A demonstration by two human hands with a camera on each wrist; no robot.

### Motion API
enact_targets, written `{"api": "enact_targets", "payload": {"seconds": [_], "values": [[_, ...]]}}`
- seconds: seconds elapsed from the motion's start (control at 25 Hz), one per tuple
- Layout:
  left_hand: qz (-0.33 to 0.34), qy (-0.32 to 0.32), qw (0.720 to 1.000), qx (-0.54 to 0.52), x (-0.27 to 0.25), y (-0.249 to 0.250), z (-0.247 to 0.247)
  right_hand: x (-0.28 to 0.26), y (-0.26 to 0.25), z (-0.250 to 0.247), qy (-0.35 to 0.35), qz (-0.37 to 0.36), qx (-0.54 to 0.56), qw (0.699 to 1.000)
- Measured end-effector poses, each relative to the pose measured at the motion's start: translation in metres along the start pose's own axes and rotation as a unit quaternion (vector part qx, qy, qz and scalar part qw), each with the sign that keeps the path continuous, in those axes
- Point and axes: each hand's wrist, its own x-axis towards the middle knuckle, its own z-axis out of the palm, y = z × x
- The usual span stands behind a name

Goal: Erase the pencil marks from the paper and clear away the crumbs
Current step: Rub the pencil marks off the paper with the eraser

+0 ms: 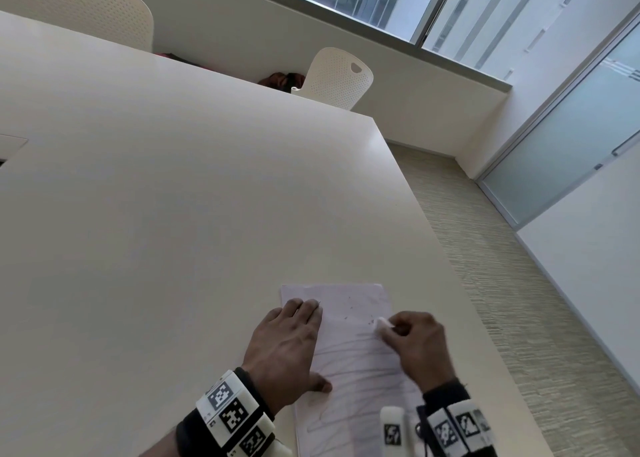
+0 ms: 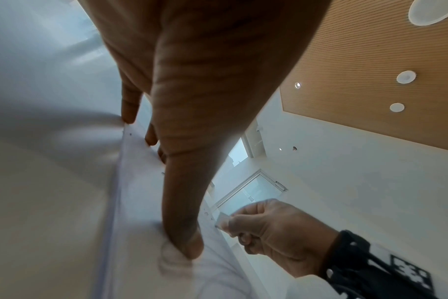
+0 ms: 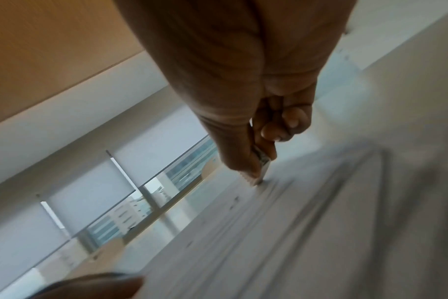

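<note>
A white sheet of paper (image 1: 349, 346) with faint wavy pencil lines lies near the table's right edge. Dark eraser crumbs (image 1: 348, 317) dot its upper part. My left hand (image 1: 291, 346) lies flat on the sheet's left side, fingers straight, thumb pressing the paper (image 2: 138, 202). My right hand (image 1: 415, 342) pinches a small white eraser (image 1: 383, 324) and holds its tip against the sheet. In the right wrist view the eraser (image 3: 261, 163) touches the blurred paper (image 3: 307, 232). The left wrist view shows the eraser (image 2: 222, 219) between the right hand's (image 2: 271, 232) thumb and fingers.
The cream table (image 1: 173, 214) stretches far and left. Its right edge (image 1: 446, 269) runs close beside the paper, with carpet below. Two white perforated chairs (image 1: 337, 77) stand at the far side by the window wall.
</note>
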Motion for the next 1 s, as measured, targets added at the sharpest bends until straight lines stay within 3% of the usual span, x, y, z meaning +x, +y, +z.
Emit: {"api": "enact_targets", "payload": {"seconds": [0.12,0.2,0.36,0.84,1.0], "values": [[-0.001,-0.007,1.000,-0.001,0.000,0.001,0.000,0.005,0.009,-0.001,0.028,0.005,-0.044,0.999],[-0.004,-0.009,1.000,-0.002,0.000,0.001,0.000,0.000,0.002,0.006,0.001,-0.025,-0.015,1.000],[-0.004,-0.006,1.000,-0.007,-0.001,0.001,-0.002,0.009,0.018,-0.002,0.019,0.019,-0.025,0.999],[-0.004,-0.015,1.000,-0.006,-0.001,0.001,-0.003,0.010,0.010,0.001,0.010,0.006,-0.012,1.000],[-0.005,-0.012,1.000,-0.005,-0.001,0.002,-0.003,0.011,0.000,0.005,-0.024,0.004,0.018,1.000]]}}
